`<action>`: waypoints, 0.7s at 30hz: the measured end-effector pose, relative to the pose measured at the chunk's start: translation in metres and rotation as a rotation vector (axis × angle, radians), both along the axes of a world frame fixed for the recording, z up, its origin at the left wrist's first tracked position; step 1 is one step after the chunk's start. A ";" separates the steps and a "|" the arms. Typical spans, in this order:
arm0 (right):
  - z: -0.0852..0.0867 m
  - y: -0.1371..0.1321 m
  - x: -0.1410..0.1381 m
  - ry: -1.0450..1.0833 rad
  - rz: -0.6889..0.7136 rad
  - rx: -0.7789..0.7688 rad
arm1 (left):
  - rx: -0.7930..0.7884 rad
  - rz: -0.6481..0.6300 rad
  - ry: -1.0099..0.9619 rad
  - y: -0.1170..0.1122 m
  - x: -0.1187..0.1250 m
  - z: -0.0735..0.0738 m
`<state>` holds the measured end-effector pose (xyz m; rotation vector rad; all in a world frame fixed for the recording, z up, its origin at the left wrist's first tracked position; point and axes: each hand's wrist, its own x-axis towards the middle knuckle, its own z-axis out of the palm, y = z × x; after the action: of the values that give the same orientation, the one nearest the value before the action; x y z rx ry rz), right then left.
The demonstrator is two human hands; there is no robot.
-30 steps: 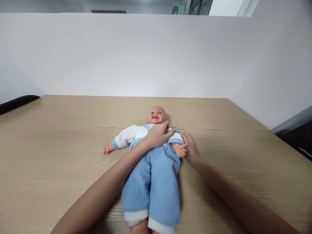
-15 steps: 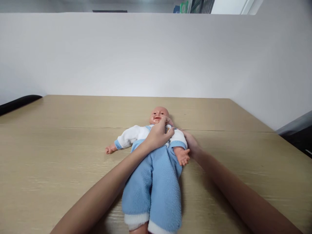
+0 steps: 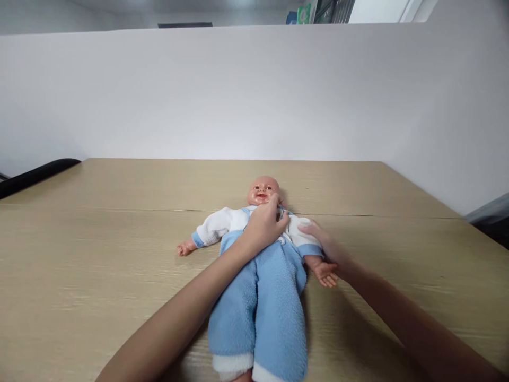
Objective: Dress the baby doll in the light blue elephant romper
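Observation:
A baby doll [image 3: 280,302] lies on its back on the wooden table, its head away from me. It wears a fluffy outfit with a white top, light-blue trousers and blue cuffs. My left hand [image 3: 265,220] rests across the doll's upper chest, its fingers curled at the collar on the right side of the neck; some fingertips are hidden. At the doll's right-hand-side white sleeve [image 3: 300,232] is my right hand [image 3: 328,246]. Its thumb lies over the sleeve, and the other fingers are out of sight behind the doll's arm. The doll's other arm [image 3: 217,225] stretches out to the left.
The light wooden table [image 3: 119,254] has a thin seam running across it. A white partition [image 3: 238,95] rises behind and along the right. A black curved edge [image 3: 43,172] shows at the left, and a dark object [image 3: 493,220] at the far right.
My right hand has shifted right and nearer to me, and the doll's sleeved arm has swung outward with it. My left hand stays at the collar. The whole view has shifted slightly.

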<state>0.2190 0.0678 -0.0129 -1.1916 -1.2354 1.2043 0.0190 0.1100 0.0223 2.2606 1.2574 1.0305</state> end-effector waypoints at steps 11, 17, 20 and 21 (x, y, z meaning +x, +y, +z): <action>-0.008 -0.029 0.087 -0.162 0.008 -0.289 | -0.023 -0.007 0.035 0.001 0.000 -0.001; -0.015 -0.020 0.123 -0.260 -0.056 -0.141 | -0.032 -0.029 0.002 0.002 0.000 -0.002; -0.018 -0.023 0.123 -0.340 -0.021 -0.080 | -0.033 -0.039 0.017 0.001 0.000 -0.001; -0.017 -0.025 0.121 -0.390 -0.012 -0.045 | -0.030 -0.041 0.028 0.000 0.000 -0.001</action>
<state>0.3403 0.0432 -0.0302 -1.5141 -1.4887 1.0235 0.0187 0.1102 0.0217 2.2762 1.2241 0.9621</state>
